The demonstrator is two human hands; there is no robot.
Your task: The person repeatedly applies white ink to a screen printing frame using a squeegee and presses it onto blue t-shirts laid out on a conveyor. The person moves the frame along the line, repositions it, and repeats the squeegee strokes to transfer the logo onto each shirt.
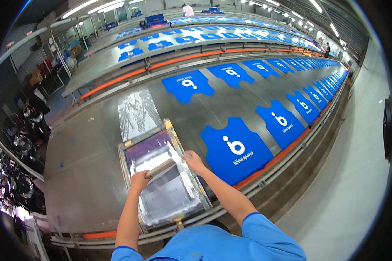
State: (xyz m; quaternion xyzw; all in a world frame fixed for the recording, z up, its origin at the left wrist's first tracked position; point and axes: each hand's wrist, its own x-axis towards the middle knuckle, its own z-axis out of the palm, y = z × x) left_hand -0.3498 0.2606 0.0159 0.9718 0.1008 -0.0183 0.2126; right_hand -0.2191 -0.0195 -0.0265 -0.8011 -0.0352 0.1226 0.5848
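Note:
A screen-printing frame (170,209) with white ink inside lies on the long grey print table (82,169), in front of me. My left hand (140,180) is closed on the wooden handle of a squeegee (161,168) lying across the screen. My right hand (191,160) is closed on the frame's right side, just beyond the squeegee's end. To the right lies a blue shirt piece (252,161) with a white print, the nearest of several in two rows. A white, smeared sheet (135,113) lies beyond the frame.
An orange-edged rail (113,87) separates this table from parallel ones holding blue pieces (130,54). Motorbikes (21,187) stand at left. A pale walkway (331,174) runs along the right. A person in white (187,11) is at the back, another person (326,51) at far right.

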